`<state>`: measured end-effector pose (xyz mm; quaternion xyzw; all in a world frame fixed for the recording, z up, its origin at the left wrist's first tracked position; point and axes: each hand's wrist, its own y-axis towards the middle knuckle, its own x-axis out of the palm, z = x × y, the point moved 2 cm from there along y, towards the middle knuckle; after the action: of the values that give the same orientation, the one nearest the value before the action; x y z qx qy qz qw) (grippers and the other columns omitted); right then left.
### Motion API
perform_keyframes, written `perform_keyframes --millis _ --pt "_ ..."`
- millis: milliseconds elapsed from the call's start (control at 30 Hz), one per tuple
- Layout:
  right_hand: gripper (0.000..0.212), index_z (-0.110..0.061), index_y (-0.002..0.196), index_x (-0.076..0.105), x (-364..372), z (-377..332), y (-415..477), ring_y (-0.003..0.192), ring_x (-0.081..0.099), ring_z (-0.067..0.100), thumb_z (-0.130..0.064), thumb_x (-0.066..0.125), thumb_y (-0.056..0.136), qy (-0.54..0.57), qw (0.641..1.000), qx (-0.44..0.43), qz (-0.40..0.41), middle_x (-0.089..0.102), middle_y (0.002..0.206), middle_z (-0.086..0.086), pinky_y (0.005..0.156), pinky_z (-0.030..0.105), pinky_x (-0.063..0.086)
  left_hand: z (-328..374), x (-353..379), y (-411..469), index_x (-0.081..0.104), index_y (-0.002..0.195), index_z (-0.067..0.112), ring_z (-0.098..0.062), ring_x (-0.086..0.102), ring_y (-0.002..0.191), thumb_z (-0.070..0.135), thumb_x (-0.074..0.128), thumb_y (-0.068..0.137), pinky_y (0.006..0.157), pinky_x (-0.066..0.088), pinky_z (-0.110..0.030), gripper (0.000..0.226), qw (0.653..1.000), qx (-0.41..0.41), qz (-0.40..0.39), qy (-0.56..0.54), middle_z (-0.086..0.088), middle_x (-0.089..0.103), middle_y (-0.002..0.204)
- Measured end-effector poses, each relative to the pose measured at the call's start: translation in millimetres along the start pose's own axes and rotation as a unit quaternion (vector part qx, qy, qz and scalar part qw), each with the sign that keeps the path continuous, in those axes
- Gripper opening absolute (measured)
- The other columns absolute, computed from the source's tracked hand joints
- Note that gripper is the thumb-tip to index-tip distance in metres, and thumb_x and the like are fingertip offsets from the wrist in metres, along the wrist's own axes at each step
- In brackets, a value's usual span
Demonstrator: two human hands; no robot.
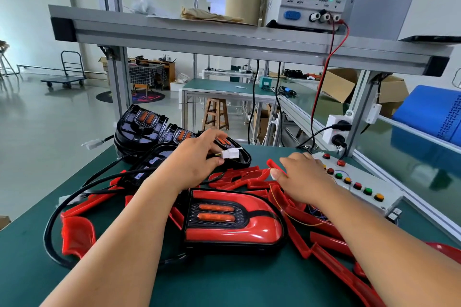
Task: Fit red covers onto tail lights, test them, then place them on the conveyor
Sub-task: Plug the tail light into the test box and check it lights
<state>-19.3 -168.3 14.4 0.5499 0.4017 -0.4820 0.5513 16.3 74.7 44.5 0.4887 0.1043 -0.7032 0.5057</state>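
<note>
tail light (pixel 232 217) lay covered between my outstretched forearms; my left hand (pixel 197 159) pinched a white connector (pixel 230 153), my right hand (pixel 304 177) gripped a red cover (pixel 274 166).

We've got bare mat (pixel 224 279) near the front edge. Red covers (pixel 77 234) and black cables (pixel 48 234) crowd both sides; button box (pixel 384 187) blocks right, stacked tail lights (pixel 139 132) block the back.

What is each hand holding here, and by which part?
Left hand pinches the white connector at its wire end; right hand pinches a red cover by its upper rim.
</note>
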Motion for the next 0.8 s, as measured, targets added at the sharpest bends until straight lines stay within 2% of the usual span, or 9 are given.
perform_keyframes --millis 67,167,233,300,333,400,500,667,800 --pt "0.050 -0.018 0.128 0.053 -6.3 -5.9 -1.9 0.127 0.036 0.026 -0.052 0.034 0.098 0.018 0.999 -0.016 0.024 0.047 0.134 0.003 0.105 0.039 0.028 2.1 1.0 1.0 0.039 0.140 0.025 -0.018 0.057 0.116 0.018 0.060 0.095 0.092 0.036 -0.024 0.051 1.000 0.001 -0.001 0.000 0.003 0.067 0.121" --pt "0.043 -0.018 0.121 0.063 -24.8 -24.0 -13.0 0.115 0.045 0.022 -0.049 0.045 0.097 0.074 0.989 -0.084 0.099 0.054 0.117 0.001 0.098 0.033 0.034 7.6 1.1 2.1 0.041 0.138 0.028 -0.020 0.056 0.120 0.022 0.058 0.096 0.094 0.038 -0.025 0.046 1.000 0.004 -0.003 0.010 0.001 0.066 0.125" --pt "0.047 -0.020 0.108 0.068 -34.7 -39.3 -27.9 0.101 0.052 0.016 -0.059 0.050 0.090 0.146 0.980 -0.123 0.061 0.055 0.097 -0.006 0.082 0.023 0.040 9.5 0.1 2.9 0.046 0.133 0.032 -0.022 0.058 0.118 0.031 0.057 0.097 0.096 0.044 -0.032 0.038 0.999 0.004 0.002 0.036 -0.001 0.067 0.124" --pt "0.077 -0.024 0.123 0.061 -37.2 -53.7 -45.7 0.108 0.051 0.010 -0.080 0.054 0.070 0.192 0.967 -0.154 -0.058 0.055 0.106 -0.012 0.085 0.011 0.036 9.6 -3.0 1.7 0.055 0.122 0.035 -0.024 0.062 0.102 0.041 0.053 0.097 0.085 0.050 -0.036 0.026 0.996 -0.011 0.013 0.084 -0.001 0.069 0.111" --pt "0.101 -0.023 0.137 0.049 -34.8 -57.7 -53.0 0.120 0.046 0.011 -0.087 0.054 0.059 0.183 0.962 -0.162 -0.124 0.053 0.123 -0.009 0.094 0.014 0.034 9.0 -4.9 0.7 0.058 0.114 0.036 -0.025 0.063 0.094 0.045 0.051 0.096 0.080 0.052 -0.036 0.021 0.994 -0.021 0.017 0.105 0.000 0.070 0.103" --pt "0.134 -0.019 0.152 0.016 -26.9 -60.4 -63.3 0.142 0.024 0.020 -0.091 0.057 0.047 0.118 0.955 -0.162 -0.218 0.029 0.154 0.001 0.111 0.033 0.026 7.9 -7.9 -0.9 0.058 0.098 0.037 -0.025 0.063 0.087 0.050 0.049 0.096 0.077 0.054 -0.038 0.016 0.991 -0.037 0.024 0.129 0.002 0.068 0.092" --pt "0.144 -0.021 0.152 -0.012 -16.2 -62.5 -70.4 0.149 -0.005 0.019 -0.087 0.065 0.050 0.084 0.954 -0.147 -0.246 -0.005 0.163 -0.004 0.119 0.043 0.006 10.4 -11.1 -4.3 0.049 0.080 0.036 -0.022 0.062 0.077 0.050 0.047 0.097 0.070 0.055 -0.037 0.022 0.991 -0.042 0.037 0.120 0.003 0.065 0.080" --pt "0.134 -0.024 0.153 -0.013 -4.1 -67.9 -76.9 0.149 -0.007 0.022 -0.075 0.070 0.060 0.133 0.963 -0.113 -0.204 -0.006 0.162 -0.005 0.120 0.046 0.005 16.5 -31.0 -11.7 0.045 0.062 0.037 -0.004 0.052 0.047 0.043 0.050 0.097 0.049 0.034 -0.026 0.036 0.995 -0.027 0.086 0.050 0.006 0.053 0.054" --pt "0.133 -0.026 0.154 -0.005 0.6 -68.8 -80.4 0.147 0.001 0.022 -0.072 0.071 0.056 0.199 0.960 -0.086 -0.176 0.002 0.158 -0.007 0.120 0.044 0.013 15.8 -49.9 -16.1 0.048 0.073 0.032 -0.013 0.050 0.054 0.037 0.051 0.099 0.051 0.036 -0.027 0.027 0.998 -0.020 0.056 0.022 0.002 0.058 0.064"
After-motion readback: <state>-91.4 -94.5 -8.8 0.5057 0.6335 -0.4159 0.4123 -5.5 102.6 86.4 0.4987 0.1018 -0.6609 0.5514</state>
